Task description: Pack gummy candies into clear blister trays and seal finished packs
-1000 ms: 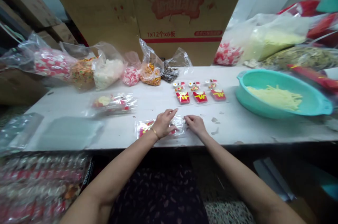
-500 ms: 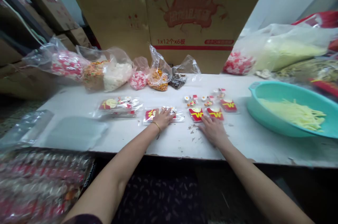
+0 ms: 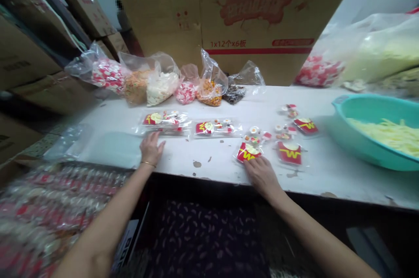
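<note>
Left hand [image 3: 151,149] moved off sealed packet [image 3: 216,128] to bag stack [image 3: 111,149], fingers spread; right hand [image 3: 260,171] flat, pressing unbagged fries pouch [image 3: 248,152]; I count two packed, three left.

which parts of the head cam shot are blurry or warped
Head view: the packets at lower left are smeared by blur, the table edge bows from wide-angle distortion, and the left hand and right hand look soft; the middle is sharpest.
</note>
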`<state>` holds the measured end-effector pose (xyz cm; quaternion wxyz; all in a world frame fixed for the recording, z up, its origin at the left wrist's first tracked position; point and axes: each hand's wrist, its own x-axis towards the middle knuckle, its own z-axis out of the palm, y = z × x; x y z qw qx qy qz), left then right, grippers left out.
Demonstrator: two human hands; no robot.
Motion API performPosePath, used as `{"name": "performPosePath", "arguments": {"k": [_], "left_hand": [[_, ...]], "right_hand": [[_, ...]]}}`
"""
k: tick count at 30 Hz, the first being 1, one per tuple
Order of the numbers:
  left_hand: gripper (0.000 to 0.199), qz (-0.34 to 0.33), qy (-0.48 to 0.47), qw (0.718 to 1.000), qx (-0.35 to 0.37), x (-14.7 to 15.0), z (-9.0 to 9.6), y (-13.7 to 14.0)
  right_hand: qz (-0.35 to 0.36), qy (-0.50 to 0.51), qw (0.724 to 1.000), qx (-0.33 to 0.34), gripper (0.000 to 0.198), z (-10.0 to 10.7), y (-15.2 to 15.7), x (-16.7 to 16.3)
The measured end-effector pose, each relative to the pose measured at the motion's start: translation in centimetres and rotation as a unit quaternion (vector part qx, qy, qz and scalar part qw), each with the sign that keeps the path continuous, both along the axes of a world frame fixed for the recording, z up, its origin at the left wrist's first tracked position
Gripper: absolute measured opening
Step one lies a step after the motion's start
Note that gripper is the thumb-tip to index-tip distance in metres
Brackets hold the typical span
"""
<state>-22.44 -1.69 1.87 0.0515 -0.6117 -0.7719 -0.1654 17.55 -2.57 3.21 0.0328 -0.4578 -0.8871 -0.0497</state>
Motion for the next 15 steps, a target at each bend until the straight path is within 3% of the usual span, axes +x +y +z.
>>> {"name": "performPosePath", "arguments": {"k": [2,3,5,7,9,12,15], "left_hand": [[0.047,0.093,0.018,0.994,-0.057,-5.2,0.2,-1.7],[0.048,0.108,0.015,0.989,-0.100,-7.3,0.2,-2.5],[0.046,0.094,-0.004,0.979,-0.183,-10.2,-0.1,-3.6],[0.043,0.055,-0.028,0.973,-0.221,-11.6,-0.7,-4.4],[0.038,0.033,-0.045,0.978,-0.203,-12.1,-1.4,-4.6],[0.022,0.021,-0.074,0.985,-0.152,-12.5,-1.8,-4.2],[0.006,0.006,-0.104,0.985,-0.134,-12.7,-1.3,-3.5]], "right_hand": [[0.029,0.024,0.999,-0.032,0.030,-0.1,-0.4,-2.3],[0.047,0.039,0.997,-0.050,0.032,-0.1,-0.5,-3.3],[0.094,0.068,0.990,-0.085,0.038,-0.2,-0.1,-4.6],[0.137,0.078,0.981,-0.112,0.048,-0.4,1.2,-4.6],[0.145,0.058,0.979,-0.132,0.065,-0.9,3.2,-3.6],[0.087,-0.006,0.984,-0.154,0.086,-1.6,5.9,-1.8],[0.045,-0.040,0.986,-0.156,0.087,-2.3,6.9,-1.2]]}}
